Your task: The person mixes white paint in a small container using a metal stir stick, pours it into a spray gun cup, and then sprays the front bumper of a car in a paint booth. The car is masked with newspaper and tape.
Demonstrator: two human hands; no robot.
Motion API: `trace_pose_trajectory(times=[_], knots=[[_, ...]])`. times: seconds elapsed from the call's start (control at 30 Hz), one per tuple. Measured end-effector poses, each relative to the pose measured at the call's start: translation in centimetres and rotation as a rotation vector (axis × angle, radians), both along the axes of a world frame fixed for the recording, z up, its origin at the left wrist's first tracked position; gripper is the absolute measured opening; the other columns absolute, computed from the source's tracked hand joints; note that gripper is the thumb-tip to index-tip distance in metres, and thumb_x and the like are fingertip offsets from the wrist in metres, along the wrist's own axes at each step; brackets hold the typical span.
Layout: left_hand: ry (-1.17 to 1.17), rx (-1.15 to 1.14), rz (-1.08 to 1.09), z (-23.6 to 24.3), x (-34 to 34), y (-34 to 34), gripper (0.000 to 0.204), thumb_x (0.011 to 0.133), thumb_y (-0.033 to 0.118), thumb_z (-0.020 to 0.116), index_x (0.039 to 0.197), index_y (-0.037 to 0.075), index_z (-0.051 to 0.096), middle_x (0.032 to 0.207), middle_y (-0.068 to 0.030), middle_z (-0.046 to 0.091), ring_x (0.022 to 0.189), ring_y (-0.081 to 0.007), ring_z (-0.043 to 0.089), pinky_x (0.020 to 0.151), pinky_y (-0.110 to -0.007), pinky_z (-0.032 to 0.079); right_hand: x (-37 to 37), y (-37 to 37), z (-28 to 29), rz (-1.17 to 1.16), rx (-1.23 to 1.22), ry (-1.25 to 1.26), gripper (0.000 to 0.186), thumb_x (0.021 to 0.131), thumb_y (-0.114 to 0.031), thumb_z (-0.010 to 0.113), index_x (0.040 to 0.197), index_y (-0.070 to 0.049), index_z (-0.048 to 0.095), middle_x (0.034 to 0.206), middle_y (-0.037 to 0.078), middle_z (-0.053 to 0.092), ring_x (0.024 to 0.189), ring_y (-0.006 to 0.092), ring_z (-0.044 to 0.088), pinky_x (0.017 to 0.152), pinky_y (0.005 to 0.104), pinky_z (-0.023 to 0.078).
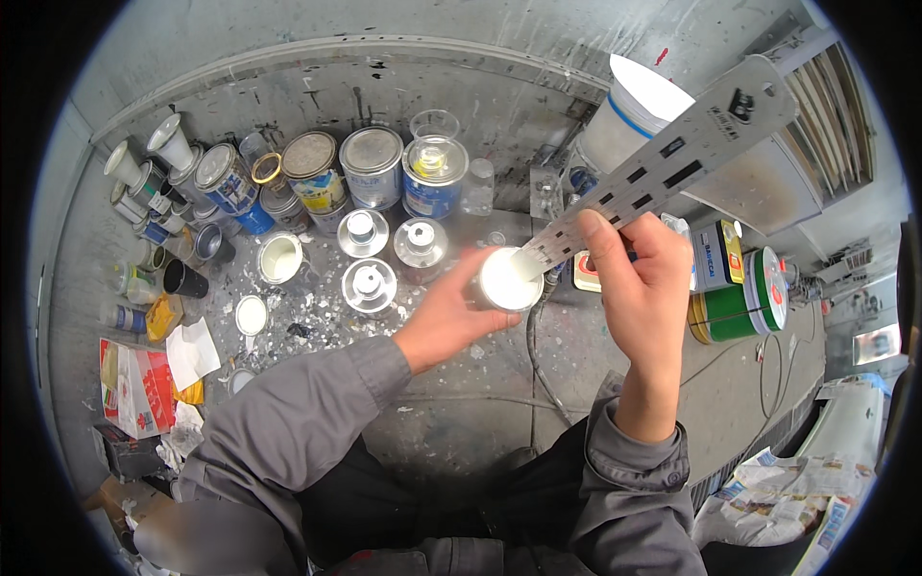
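Observation:
My left hand (447, 322) is wrapped round a small cup (539, 291) of white liquid paint (506, 285), held upright in front of me. Pinched between the thumb and fingers of my right hand (642, 283) is a long flat grey mixing stick (663, 163) with dark rectangular marks. Slanting down to the left, its lower end dips into the white paint; the tip is hidden there. Just left of the cup stand several metal cans with caps, the nearest a silver can (369, 285) on the paint-spattered surface.
Paint tins (373, 168) line the back wall. An open pot of whitish paint (281, 261) and dark cups (184, 278) stand left. A white bucket (639, 101) is behind the stick; a green drum (735, 312) lies right. A hose (534, 355) runs below the cup.

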State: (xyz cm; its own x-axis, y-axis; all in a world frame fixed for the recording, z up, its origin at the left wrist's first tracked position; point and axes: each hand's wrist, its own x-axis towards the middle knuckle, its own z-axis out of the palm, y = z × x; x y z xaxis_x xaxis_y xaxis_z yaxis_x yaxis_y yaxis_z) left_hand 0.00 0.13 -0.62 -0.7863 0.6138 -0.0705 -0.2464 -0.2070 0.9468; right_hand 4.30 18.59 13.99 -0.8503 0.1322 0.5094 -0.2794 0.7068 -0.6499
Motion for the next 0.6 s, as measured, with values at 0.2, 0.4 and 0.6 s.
trace_pose_trajectory(times=[0.2,0.4,0.6], knots=[[0.028,-0.055,0.02,0.0,-0.3,-0.1,0.086,0.089,0.0,0.083,0.162,0.005,0.038,0.147,-0.006,0.059,0.134,-0.0161,0.059,0.112,-0.034,0.051,-0.2,-0.9,-0.6,0.046,0.025,-0.027,0.028,0.1,-0.015,0.077,0.081,0.003,0.067,0.065,0.003,0.065,0.06,0.0068,0.055,0.053,0.0265,0.04],[0.027,-0.067,0.003,-0.1,-0.2,-0.2,0.084,0.088,0.003,0.085,0.16,0.005,0.042,0.147,-0.0072,0.059,0.135,-0.0175,0.057,0.113,-0.034,0.049,-0.2,-0.9,-0.6,0.065,-0.125,-0.028,0.03,0.101,-0.017,0.077,0.081,0.003,0.068,0.066,0.004,0.066,0.061,0.0069,0.056,0.054,0.0259,0.042],[0.03,-0.025,0.017,0.0,-0.2,-0.1,0.082,0.088,0.007,0.086,0.159,0.004,0.045,0.148,-0.008,0.058,0.136,-0.0189,0.056,0.113,-0.036,0.048,-0.3,0.3,-0.6,-0.038,0.031,-0.015,0.032,0.101,-0.017,0.077,0.079,0.003,0.066,0.064,0.003,0.065,0.059,0.0059,0.054,0.052,0.0262,0.04]])
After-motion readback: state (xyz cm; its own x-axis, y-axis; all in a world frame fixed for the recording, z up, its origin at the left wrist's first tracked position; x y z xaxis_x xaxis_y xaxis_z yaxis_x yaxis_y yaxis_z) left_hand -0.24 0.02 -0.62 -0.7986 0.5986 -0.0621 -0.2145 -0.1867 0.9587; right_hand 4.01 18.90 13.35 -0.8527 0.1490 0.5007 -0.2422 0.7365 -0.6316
